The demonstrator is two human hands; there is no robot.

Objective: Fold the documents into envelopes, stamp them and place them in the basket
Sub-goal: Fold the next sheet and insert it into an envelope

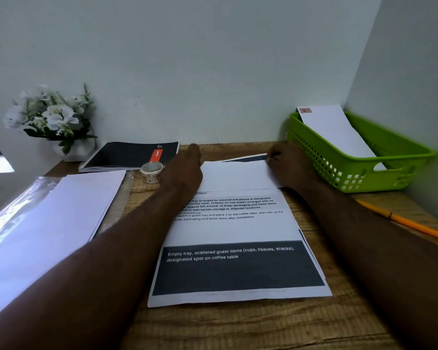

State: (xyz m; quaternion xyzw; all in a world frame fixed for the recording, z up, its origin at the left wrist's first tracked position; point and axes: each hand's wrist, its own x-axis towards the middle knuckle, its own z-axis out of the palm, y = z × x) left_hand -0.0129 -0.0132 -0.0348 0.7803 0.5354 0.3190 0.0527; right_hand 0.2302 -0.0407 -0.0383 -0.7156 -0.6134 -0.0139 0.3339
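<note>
Left hand (185, 168) lies flat, pressing the folded-over top of the printed document (238, 223). Right hand (286, 165) pinches that flap's far corner. One stamped envelope (336, 130) sits in the green basket (359, 170).

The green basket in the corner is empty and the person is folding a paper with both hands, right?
Not quite. The head view shows the green basket already holds a white stamped envelope. The rest is right: the left hand and right hand are folding the top of the paper on the table.
</note>
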